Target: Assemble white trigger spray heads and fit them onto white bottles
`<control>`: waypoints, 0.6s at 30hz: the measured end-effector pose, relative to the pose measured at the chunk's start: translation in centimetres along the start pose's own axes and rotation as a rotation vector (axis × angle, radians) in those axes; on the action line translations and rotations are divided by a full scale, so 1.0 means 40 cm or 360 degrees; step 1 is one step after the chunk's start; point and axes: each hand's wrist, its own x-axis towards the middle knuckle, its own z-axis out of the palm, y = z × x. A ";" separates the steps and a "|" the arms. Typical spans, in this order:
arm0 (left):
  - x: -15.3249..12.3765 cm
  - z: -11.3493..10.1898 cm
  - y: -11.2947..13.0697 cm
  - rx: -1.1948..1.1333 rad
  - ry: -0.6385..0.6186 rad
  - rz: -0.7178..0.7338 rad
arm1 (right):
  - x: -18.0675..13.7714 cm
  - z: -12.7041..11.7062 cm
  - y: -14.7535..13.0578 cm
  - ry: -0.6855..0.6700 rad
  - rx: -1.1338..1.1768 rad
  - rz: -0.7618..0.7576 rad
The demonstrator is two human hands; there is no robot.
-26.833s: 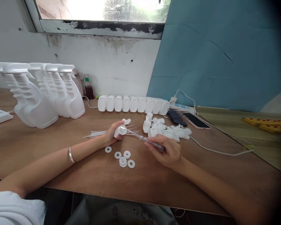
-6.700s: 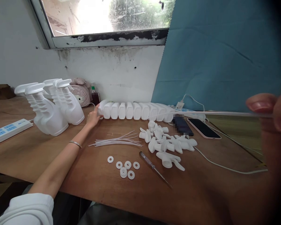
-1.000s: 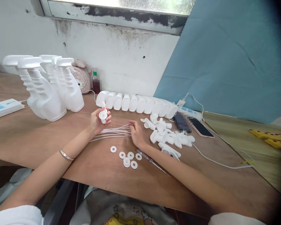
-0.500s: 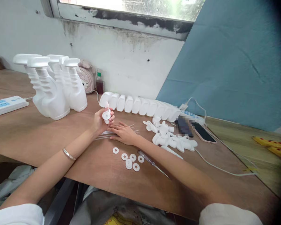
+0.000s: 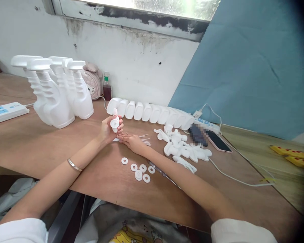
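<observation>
My left hand (image 5: 109, 130) is closed around a white trigger sprayer head (image 5: 115, 123), its round collar facing me. Just right of it, my right hand (image 5: 132, 142) lies low over the table with its fingers stretched out. Thin white tubes (image 5: 145, 140) lie under and beyond those fingers; the hand covers part of them. Closer to me are several white ring washers (image 5: 146, 178), loose on the tabletop, two of them stacked or overlapping. A screwdriver (image 5: 157, 168) with a clear handle lies partly hidden by my right forearm.
White spray bottles (image 5: 58, 101) stand at the left behind a power strip (image 5: 8, 112). A row of white bottles (image 5: 138, 110) lies along the wall. More sprayer heads (image 5: 179, 145) are piled at right, near a phone (image 5: 219, 141) and a white cable (image 5: 233, 180).
The fingers of my right hand have shifted over the tubes, which now show mostly to its right rather than to its left. My left hand still holds the sprayer head. The view has shifted slightly.
</observation>
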 end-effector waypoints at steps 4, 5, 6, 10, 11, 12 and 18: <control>0.002 -0.003 -0.011 0.0045 -0.0016 -0.0055 | 0.012 -0.005 0.000 -0.0011 -0.0058 -0.0020; 0.002 -0.004 -0.014 0.0055 -0.0015 -0.0070 | 0.014 -0.008 -0.003 -0.0006 -0.0081 -0.0020; 0.002 -0.004 -0.017 0.0060 -0.0018 -0.0084 | 0.013 -0.012 -0.007 0.0006 -0.0106 -0.0016; -0.001 -0.002 -0.028 0.0015 -0.0072 -0.0126 | -0.030 -0.052 -0.031 0.0079 -0.0208 0.0044; -0.001 -0.001 -0.032 -0.0003 -0.0089 -0.0145 | -0.055 -0.068 -0.037 0.0092 -0.0229 0.0070; -0.002 0.000 -0.039 -0.0019 -0.0105 -0.0173 | -0.086 -0.087 -0.044 0.0101 -0.0251 0.0103; -0.006 0.023 -0.126 0.0007 -0.0224 -0.0546 | -0.286 -0.205 -0.109 -0.0276 -0.0445 0.0554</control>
